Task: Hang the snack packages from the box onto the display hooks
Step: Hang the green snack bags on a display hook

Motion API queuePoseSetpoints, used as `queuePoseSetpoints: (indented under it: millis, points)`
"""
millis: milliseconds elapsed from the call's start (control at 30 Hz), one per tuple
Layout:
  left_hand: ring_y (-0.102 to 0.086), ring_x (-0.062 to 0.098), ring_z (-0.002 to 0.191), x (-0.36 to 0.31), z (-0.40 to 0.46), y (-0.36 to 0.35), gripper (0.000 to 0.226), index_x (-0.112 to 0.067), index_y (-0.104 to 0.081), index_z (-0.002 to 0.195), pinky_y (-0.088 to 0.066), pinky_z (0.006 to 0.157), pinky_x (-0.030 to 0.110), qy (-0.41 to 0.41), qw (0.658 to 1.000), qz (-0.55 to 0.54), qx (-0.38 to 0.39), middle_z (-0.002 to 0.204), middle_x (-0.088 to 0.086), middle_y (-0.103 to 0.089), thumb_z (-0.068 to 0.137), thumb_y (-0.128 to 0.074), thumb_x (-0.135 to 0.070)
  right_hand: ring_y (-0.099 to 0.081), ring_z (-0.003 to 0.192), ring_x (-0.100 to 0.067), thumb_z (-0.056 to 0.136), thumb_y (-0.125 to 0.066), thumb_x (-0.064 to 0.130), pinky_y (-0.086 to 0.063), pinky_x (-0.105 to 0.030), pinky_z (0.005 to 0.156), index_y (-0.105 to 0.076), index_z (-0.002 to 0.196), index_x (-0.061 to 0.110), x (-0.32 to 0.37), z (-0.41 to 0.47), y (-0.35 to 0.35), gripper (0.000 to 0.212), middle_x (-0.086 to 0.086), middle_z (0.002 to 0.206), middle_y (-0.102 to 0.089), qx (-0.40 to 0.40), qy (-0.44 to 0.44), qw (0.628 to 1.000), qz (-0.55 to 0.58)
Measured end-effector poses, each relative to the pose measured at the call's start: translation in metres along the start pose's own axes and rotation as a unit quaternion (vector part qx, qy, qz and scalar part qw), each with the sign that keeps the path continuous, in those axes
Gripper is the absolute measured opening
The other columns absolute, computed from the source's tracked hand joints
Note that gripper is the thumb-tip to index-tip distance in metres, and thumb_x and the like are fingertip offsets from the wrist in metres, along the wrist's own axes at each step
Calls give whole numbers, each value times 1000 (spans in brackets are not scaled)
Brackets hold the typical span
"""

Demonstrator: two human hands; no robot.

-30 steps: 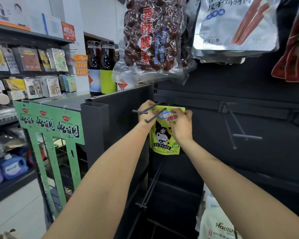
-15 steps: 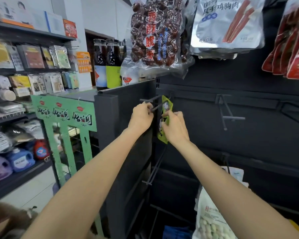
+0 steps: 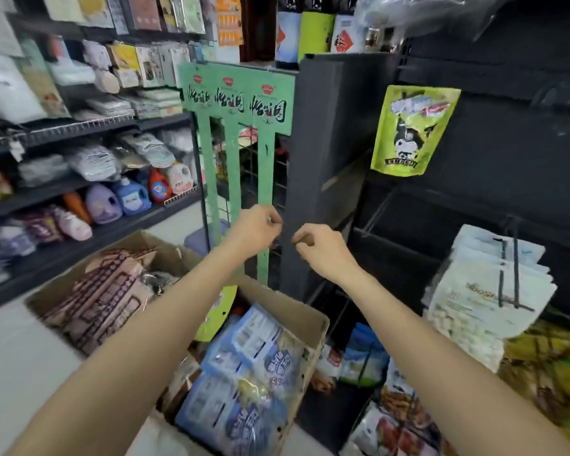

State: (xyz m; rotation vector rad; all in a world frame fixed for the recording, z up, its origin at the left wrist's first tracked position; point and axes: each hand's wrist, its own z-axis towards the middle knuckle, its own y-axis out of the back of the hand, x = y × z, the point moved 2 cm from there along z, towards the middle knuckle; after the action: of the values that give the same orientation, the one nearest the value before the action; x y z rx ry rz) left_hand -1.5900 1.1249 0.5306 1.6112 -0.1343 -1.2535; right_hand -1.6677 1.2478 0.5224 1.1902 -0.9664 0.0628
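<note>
Green snack pouch (image 3: 412, 130) hangs on the dark display panel (image 3: 514, 159), above and right of the cardboard box (image 3: 313, 319). My left hand (image 3: 255, 227) and right hand (image 3: 323, 250) hover side by side above the box, fingers loosely curled, holding nothing. Blue packages (image 3: 244, 383) fill the box's near end, pinkish ones (image 3: 102, 297) its left end. Risk: view is blurred and the packs overlap, so I could grab two at once or miss a hang hole and drop one.

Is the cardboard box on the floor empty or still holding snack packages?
Still holding packages. The open cardboard box shows blue packages and pinkish-brown ones piled inside. Both hands, left and right, hold nothing.
</note>
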Motion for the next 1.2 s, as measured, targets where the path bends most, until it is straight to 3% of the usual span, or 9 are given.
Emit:
queuePoseSetpoints:
  millis: [233, 400, 500, 633, 733, 800, 933, 1067, 1200]
  points:
    - [-56, 28, 110, 122, -62, -15, 46, -13, -45, 132, -46, 83, 34, 111, 982, 130, 79, 128, 11, -57, 90, -57, -28, -52, 120, -28, 91, -52, 9, -41, -33, 95, -56, 126, 8, -4, -6, -126, 35, -11, 130, -58, 162, -48, 986, -10]
    - [-12, 33, 144, 174, -86, -38, 106, -18, -6, 151, -20, 115, 46, 104, 912, 303, 257, 158, 12, -6, 75, -67, -59, -54, 111, -25, 93, -52, 22, -47, -29, 81, -43, 139, 26, -12, 4, -188, 48, -9, 137, -51, 231, -102, 967, 35]
    - [-12, 34, 144, 186, -91, -49, 98, -12, -10, 149, -15, 117, 45, 40, 899, 373, 224, 156, 18, -5, 79, -67, -49, -43, 126, -30, 92, -49, 27, -43, -33, 96, -39, 142, 34, -11, 18, -208, 51, -8, 143, -44, 248, -116, 961, -20]
    - [-38, 29, 131, 186, -90, -50, 61, -9, -40, 136, -16, 116, 42, 3, 888, 410, 210, 139, 13, -43, 88, -57, -44, -50, 122, -29, 91, -50, 9, -39, -40, 105, -61, 124, 12, -12, 34, -216, 35, -6, 133, -56, 179, -140, 972, 67]
    - [-55, 28, 109, 185, -97, -42, 26, -7, -48, 119, -30, 103, 36, -34, 918, 369, 141, 116, 12, -59, 96, -44, -16, -49, 125, -26, 92, -46, -1, -35, -32, 108, -60, 125, 8, -7, 35, -207, 37, -10, 129, -59, 172, -113, 971, 118]
    - [-60, 33, 90, 185, -102, -33, 10, -6, -43, 104, -40, 81, 37, -30, 957, 275, 85, 93, 16, -62, 94, -39, -4, -49, 123, -22, 91, -42, -10, -39, -22, 94, -55, 128, 7, -2, 33, -198, 44, -11, 128, -58, 180, -86, 970, 138]
    - [-46, 25, 56, 170, -110, -5, 5, -7, -33, 95, -26, 48, 29, 17, 999, 17, -49, 63, 4, -45, 98, -37, -7, -51, 115, -24, 86, -61, 4, -43, -35, 99, -56, 107, 39, 8, 33, -178, 42, -11, 123, -50, 121, -7, 982, 142]
    - [-37, 15, 53, 141, -106, 20, 6, -11, -35, 97, -25, 48, 26, 36, 982, -114, -147, 61, 2, -42, 101, -35, -16, -34, 109, -14, 87, -66, 19, -25, -13, 94, -58, 103, 21, 34, 33, -143, 18, 0, 116, -34, 37, 43, 987, 154]
    - [-41, 17, 63, 111, -92, 41, 10, -7, -42, 102, -27, 59, 31, 6, 962, -176, -209, 72, 9, -49, 101, -37, -16, -60, 89, -30, 83, -72, 22, -48, -43, 81, -56, 80, 17, 50, 29, -97, 16, -13, 92, -63, -16, 66, 975, 212]
